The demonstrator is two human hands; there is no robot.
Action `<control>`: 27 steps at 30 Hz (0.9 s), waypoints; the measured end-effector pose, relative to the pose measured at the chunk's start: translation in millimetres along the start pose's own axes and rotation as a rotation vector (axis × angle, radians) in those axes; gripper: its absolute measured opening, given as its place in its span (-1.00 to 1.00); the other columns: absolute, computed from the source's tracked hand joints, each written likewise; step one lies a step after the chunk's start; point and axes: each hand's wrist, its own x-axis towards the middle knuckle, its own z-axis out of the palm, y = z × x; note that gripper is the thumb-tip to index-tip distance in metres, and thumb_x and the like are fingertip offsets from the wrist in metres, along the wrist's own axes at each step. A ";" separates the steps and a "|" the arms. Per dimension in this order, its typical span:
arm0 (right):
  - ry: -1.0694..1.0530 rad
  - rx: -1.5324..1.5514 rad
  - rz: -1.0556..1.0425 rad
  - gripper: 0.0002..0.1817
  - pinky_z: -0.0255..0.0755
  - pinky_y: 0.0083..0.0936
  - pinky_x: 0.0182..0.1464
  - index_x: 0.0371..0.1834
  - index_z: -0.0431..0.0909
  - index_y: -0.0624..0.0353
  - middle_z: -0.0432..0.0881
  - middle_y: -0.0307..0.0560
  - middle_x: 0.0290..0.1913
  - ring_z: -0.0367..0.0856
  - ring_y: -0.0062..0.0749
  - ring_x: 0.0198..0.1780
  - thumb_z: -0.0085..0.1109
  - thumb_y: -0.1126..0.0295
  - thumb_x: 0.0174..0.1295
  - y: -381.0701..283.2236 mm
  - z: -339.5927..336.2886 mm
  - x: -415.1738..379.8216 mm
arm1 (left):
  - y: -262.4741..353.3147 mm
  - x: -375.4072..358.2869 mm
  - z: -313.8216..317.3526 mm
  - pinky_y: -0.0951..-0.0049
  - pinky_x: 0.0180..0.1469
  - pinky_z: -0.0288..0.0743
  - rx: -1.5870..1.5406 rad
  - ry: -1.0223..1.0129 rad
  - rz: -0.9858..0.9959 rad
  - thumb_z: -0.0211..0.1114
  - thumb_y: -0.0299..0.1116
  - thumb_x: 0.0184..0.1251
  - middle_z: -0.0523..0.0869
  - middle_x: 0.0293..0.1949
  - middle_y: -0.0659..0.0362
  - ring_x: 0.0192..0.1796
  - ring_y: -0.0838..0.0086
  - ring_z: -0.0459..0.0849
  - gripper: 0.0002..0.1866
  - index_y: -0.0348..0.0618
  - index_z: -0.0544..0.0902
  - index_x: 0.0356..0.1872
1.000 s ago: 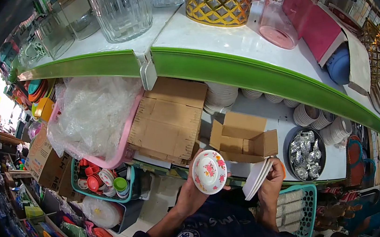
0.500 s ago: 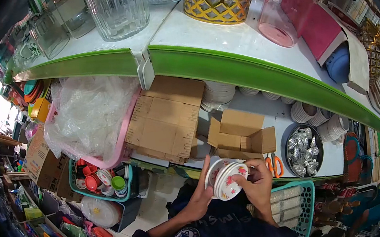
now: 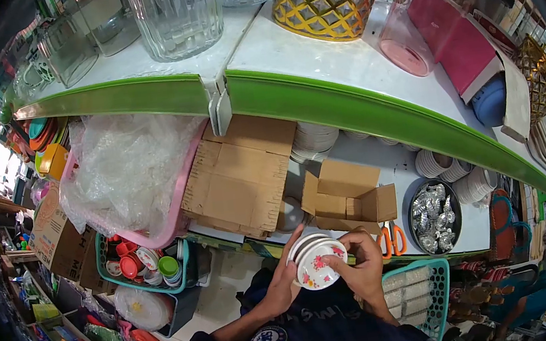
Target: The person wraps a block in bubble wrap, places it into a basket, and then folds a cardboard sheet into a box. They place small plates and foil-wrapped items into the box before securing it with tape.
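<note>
Small white dishes with a pink flower pattern (image 3: 314, 270) are held in a short stack between both hands, above the dark shirt. My left hand (image 3: 281, 292) supports the stack's left side, its index finger stretched up along the rims. My right hand (image 3: 365, 269) grips the right side, with the thumb on the face of the front dish. An open small cardboard box (image 3: 351, 202) stands on the lower shelf just beyond the hands. Orange-handled scissors (image 3: 392, 239) lie to its right.
Flattened cardboard (image 3: 237, 181) and a pink basket of plastic wrap (image 3: 132, 173) are at the left. A dark bowl of foil-like pieces (image 3: 459, 216) sits right. A green-edged shelf (image 3: 347, 115) overhangs. A teal basket (image 3: 443, 292) stands by my right forearm.
The dishes have been brought closer together and the front one now faces up more, shifted slightly left. My right thumb has moved left across it. The camera view has shifted slightly.
</note>
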 end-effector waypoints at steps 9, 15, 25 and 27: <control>0.006 0.414 0.025 -0.59 0.52 -0.63 -0.23 -0.13 0.43 0.29 0.64 -0.09 -0.28 0.63 -0.57 -0.28 0.49 0.63 0.04 -1.3 -4.8 -1.2 | 7.3 3.1 0.1 0.27 0.54 -0.03 -0.153 0.013 -0.120 -0.08 0.08 0.57 0.18 0.49 0.07 0.52 0.37 0.15 -0.24 -0.12 -0.07 0.58; 0.117 0.576 0.045 -0.56 0.56 -0.61 -0.22 -0.08 0.43 0.31 0.69 -0.05 -0.23 0.68 -0.54 -0.26 0.49 0.61 0.05 7.7 -19.3 -3.2 | 28.1 4.6 3.5 0.05 -0.30 0.68 -0.205 0.063 -0.246 -0.16 0.32 0.46 0.41 0.30 -0.08 0.24 -0.03 0.55 -0.17 -0.11 0.06 0.51; 0.224 0.496 0.012 -0.61 0.56 -0.59 -0.20 -0.10 0.47 0.32 0.70 -0.07 -0.24 0.67 -0.55 -0.27 0.48 0.57 0.08 13.4 -24.4 -4.1 | 28.5 6.7 -16.8 0.05 0.02 0.66 -0.184 -0.049 -0.204 -0.16 0.25 0.51 0.42 0.33 -0.05 0.26 -0.02 0.56 -0.25 -0.05 0.06 0.49; 0.209 0.488 0.036 -0.63 0.56 -0.60 -0.22 -0.11 0.48 0.32 0.70 -0.07 -0.25 0.68 -0.55 -0.28 0.48 0.58 0.08 12.7 -23.9 -6.4 | 25.4 6.6 -17.3 0.03 0.05 0.65 -0.187 -0.024 -0.196 -0.10 0.23 0.51 0.38 0.36 -0.05 0.27 -0.02 0.55 -0.25 0.00 0.01 0.51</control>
